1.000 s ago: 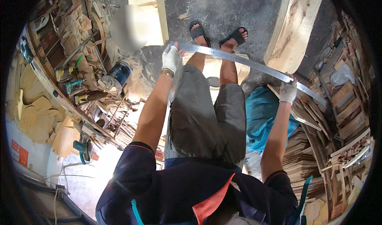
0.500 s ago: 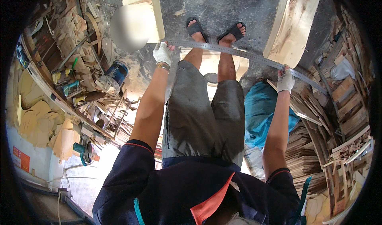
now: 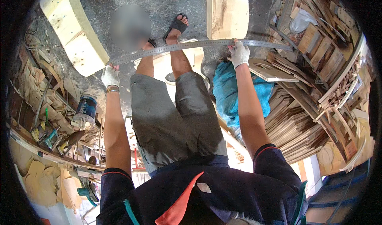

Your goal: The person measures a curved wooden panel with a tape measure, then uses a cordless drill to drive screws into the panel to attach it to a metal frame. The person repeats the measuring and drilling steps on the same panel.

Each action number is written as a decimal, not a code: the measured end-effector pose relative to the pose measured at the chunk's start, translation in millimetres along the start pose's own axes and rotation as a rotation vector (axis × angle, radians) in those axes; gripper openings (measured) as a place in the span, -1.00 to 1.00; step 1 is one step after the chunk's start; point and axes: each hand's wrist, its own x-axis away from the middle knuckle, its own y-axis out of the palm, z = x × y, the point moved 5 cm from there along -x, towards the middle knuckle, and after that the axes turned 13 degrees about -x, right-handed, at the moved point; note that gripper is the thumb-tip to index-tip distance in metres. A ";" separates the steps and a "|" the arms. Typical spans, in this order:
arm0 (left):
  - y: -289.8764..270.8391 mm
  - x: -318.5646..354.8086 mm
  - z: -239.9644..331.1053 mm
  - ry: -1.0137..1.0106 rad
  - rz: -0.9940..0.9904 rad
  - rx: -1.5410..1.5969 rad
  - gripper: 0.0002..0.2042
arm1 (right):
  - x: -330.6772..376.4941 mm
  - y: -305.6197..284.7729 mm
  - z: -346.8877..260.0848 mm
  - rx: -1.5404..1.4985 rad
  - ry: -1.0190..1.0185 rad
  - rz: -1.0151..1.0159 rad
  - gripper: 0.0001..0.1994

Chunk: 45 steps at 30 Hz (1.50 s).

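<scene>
The ruler (image 3: 183,46) spans crosswise between the two hands, passing over the shins (image 3: 181,64) in a shallow bow. The left hand (image 3: 110,75), in a white glove with bare fingertips, pinches its left end between thumb and fingers, just beside the near corner of the left board (image 3: 71,30); whether metal and wood touch there, I cannot tell. The right hand (image 3: 238,54), gloved alike, grips the ruler well in from the other end, thumb toward the near edge and fingertips at the far one; how firmly they press, I cannot tell. Past this hand a long stretch of ruler runs free to the right, its tip near the scrap wood (image 3: 314,40) and a white bag (image 3: 302,22). The right board (image 3: 227,12) lies beyond the right hand, its near end close along the ruler's edge. Beneath the ruler, a pale panel (image 3: 161,62) with a round opening sits behind the legs, partly covered by them. A blurred patch hides most of the left foot; the right one wears a black sandal (image 3: 178,25). Below the right hand, a blue sack (image 3: 225,93) crowds the forearm, with stacked sheets (image 3: 294,125) next to it. A tub (image 3: 86,107) stands left of the left forearm, near power tools (image 3: 49,139).
</scene>
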 end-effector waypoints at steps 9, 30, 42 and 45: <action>-6.2 -8.0 -1.1 -0.049 0.000 -0.036 -0.71 | 8.7 1.7 -3.4 0.075 0.055 0.014 -0.85; -10.0 -10.0 3.0 -0.094 0.029 -0.106 -0.61 | 39.5 208.2 104.3 1.749 -0.477 -1.040 -0.65; -24.2 -30.8 -4.0 -0.100 -0.049 -0.017 -0.65 | 44.6 207.8 98.7 1.643 -0.562 -0.819 -0.66; -27.1 -33.8 -4.8 -0.084 -0.034 -0.055 -0.67 | 35.7 204.4 105.1 1.705 -0.576 -0.949 -0.63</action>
